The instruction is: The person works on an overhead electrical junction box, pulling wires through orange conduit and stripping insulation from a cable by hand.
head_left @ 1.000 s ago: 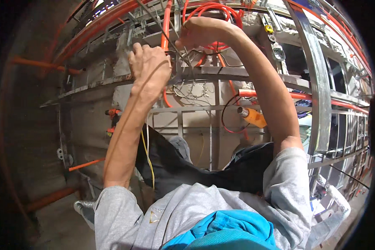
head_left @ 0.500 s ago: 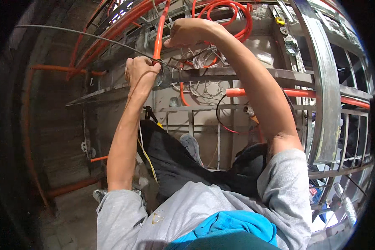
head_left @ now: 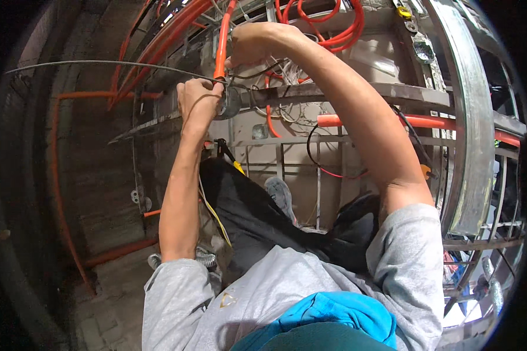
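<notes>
An orange conduit (head_left: 223, 44) comes down from the top of the view, its lower end beside my left hand. My left hand (head_left: 199, 100) is closed at that end, thumb and fingers pinching a thin dark cable (head_left: 129, 64) that runs off to the far left. Just right of the conduit is my right hand (head_left: 247, 44), its fingers curled in. Whatever it may hold is hidden behind the hand and wrist. A round grey metal box (head_left: 231, 104) sits under the conduit's end, partly covered by my left hand.
A metal bar (head_left: 351, 93) crosses beyond my knees, with white wires (head_left: 291, 73) bunched behind it. Coiled orange tubing (head_left: 351, 36) hangs at the top. Another orange pipe (head_left: 427, 121) lies right of my right arm, near a wide upright metal channel (head_left: 467, 128). A black-and-yellow-handled tool (head_left: 231, 157) is by my knee.
The whole view has shifted slightly, moving most of the scene rightward. My right hand is a little closer to the conduit, and the dark cable bows more. My left hand keeps its pinch.
</notes>
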{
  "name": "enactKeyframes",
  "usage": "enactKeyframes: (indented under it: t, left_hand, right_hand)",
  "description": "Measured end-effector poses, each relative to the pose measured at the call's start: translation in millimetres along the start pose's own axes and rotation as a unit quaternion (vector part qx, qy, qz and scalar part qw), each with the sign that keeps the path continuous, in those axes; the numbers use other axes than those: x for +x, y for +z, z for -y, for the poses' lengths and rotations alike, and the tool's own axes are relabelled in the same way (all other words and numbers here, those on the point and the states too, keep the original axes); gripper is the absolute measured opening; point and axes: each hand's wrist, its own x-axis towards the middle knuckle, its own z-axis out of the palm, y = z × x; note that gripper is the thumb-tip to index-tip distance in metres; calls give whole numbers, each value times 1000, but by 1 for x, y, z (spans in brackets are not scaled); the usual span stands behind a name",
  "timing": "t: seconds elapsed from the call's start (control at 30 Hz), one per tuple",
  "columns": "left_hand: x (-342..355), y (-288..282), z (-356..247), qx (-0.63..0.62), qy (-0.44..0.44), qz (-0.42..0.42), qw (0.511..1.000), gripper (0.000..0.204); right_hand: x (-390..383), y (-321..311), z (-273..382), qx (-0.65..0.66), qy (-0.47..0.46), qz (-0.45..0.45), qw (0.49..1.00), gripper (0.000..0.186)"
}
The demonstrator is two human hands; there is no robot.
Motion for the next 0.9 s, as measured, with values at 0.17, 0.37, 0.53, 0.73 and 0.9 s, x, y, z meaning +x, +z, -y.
enactKeyframes:
  t: [0.17, 0.37, 0.53, 0.73, 0.9]
  left_hand:
    - [4, 0, 7, -99, -50, 35, 993, 31]
    - [0, 9, 5, 46, 29, -57, 997, 32]
    - [-6, 0, 2, 3, -12, -14, 1000, 43]
    - [0, -2, 8, -59, 26, -10, 998, 45]
    - [-4, -7, -4, -142, -36, 15, 989, 37]
  right_hand:
    - [10, 5, -1, -50, -48, 31, 997, 48]
    - [18, 8, -1, -17, -18, 56, 998, 38]
    - [4, 4, -1, -4, -14, 27, 1000, 46]
    - [-3, -1, -2, -42, -2, -1, 999, 44]
    - [15, 7, -6, -42, 31, 40, 998, 50]
